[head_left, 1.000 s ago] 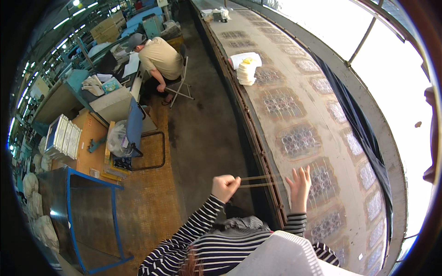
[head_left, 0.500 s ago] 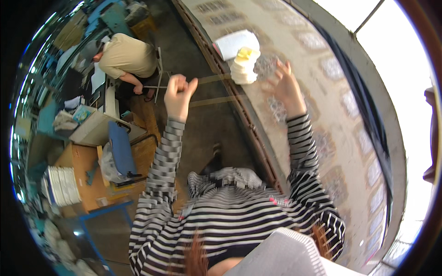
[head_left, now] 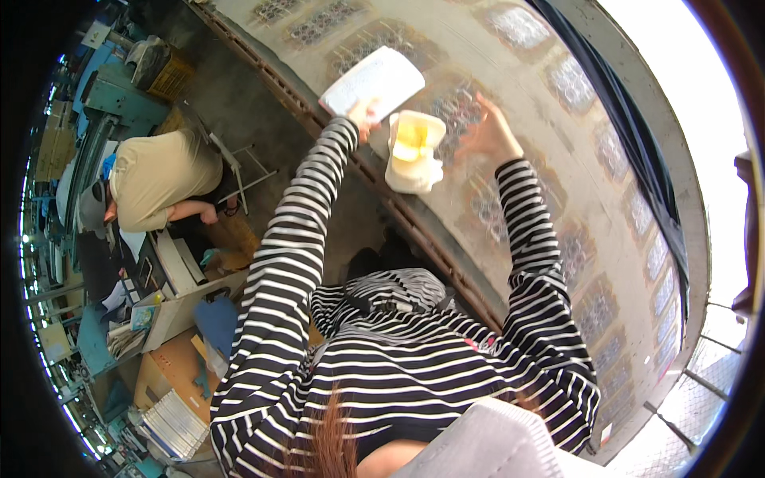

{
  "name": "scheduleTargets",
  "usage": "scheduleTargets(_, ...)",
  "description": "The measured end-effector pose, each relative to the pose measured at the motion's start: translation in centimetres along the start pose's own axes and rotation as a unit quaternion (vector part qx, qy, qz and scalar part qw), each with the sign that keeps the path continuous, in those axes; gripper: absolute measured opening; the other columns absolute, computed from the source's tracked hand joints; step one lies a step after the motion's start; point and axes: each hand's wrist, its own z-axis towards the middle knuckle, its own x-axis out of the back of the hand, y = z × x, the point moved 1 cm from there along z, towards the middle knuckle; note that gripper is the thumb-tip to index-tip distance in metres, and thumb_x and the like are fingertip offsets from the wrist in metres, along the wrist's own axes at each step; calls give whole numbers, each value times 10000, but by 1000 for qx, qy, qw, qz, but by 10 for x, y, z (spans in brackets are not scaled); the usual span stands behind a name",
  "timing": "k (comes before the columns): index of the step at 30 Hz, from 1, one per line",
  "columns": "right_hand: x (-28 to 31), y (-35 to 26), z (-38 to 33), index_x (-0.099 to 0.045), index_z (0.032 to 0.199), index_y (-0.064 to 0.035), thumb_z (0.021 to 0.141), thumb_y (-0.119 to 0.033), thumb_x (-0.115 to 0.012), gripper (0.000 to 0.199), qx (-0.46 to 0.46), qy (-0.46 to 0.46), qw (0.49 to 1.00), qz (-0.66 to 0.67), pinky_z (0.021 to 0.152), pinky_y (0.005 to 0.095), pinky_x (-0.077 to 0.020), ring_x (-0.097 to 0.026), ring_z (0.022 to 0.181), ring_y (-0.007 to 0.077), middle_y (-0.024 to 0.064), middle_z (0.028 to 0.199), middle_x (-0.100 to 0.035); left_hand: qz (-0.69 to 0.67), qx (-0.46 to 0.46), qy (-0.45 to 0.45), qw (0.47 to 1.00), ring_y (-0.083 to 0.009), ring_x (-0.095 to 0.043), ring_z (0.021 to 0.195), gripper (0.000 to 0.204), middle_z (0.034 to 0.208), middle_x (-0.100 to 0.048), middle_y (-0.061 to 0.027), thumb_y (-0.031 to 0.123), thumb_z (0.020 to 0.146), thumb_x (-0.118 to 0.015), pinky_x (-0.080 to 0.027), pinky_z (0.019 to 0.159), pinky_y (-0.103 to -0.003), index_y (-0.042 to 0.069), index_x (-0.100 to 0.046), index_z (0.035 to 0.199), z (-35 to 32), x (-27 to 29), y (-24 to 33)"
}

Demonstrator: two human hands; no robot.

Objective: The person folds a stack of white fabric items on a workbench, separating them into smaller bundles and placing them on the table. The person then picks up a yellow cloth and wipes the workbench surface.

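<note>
A stack of white sheets point(head_left: 378, 80) lies on a long grey table. My left hand point(head_left: 365, 118) is at its near edge, touching or just over it; the blurred fingers do not show whether they grip the sheets. Beside the sheets stands a leaning pile of white tray-like pieces with a yellow piece point(head_left: 414, 139) on top. Its lower part bulges toward me. My right hand point(head_left: 490, 135) hovers to the right of this pile, thumb and fingers apart, with nothing in it.
Rows of clear patterned pieces on damp patches point(head_left: 518, 30) cover the grey table point(head_left: 550, 131). A dark rail point(head_left: 263, 68) runs along its left edge; black cloth point(head_left: 637, 151) lines the far side. Left, a person in a beige shirt point(head_left: 167, 171) sits bent at a cluttered desk.
My left hand has moved from over the aisle right to the white sheets. My right hand stays open beside the pile. The whole view has swung, bringing more table into sight.
</note>
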Motion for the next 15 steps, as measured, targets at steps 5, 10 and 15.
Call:
scheduleTargets(5, 27, 34, 43, 119, 1536, -308, 778, -669, -638, 1130, -101, -37, 994, -6, 1059, 732, -100, 41, 1451, 465, 237, 1578, 144, -32, 117, -12, 993, -85, -268, 375, 788, 967, -602, -200, 589, 750, -680, -280, 373, -221, 89, -431, 1306, 28, -1, -45)
scheduleTargets(10, 27, 68, 90, -365, 1459, -119, 878, -566, -593, 769, -146, -8, 989, 0, 963, 517, -452, -577, 1135, 247, 96, 1319, -563, -117, 233, 22, 965, -181, -393, 454, 722, 795, -564, -164, 573, 760, -636, -343, 399, -293, 68, -495, 1257, 82, -19, -85)
scheduleTargets(15, 18, 96, 107, -616, 1138, -18, 958, -446, -537, 470, -43, -100, 992, 69, 837, 371, -545, -664, 883, 206, 78, 1000, -692, -249, 255, 20, 934, -224, -496, 537, 407, 815, -639, -122, 483, 818, -580, -425, 434, -336, 93, -655, 909, 84, -41, -99)
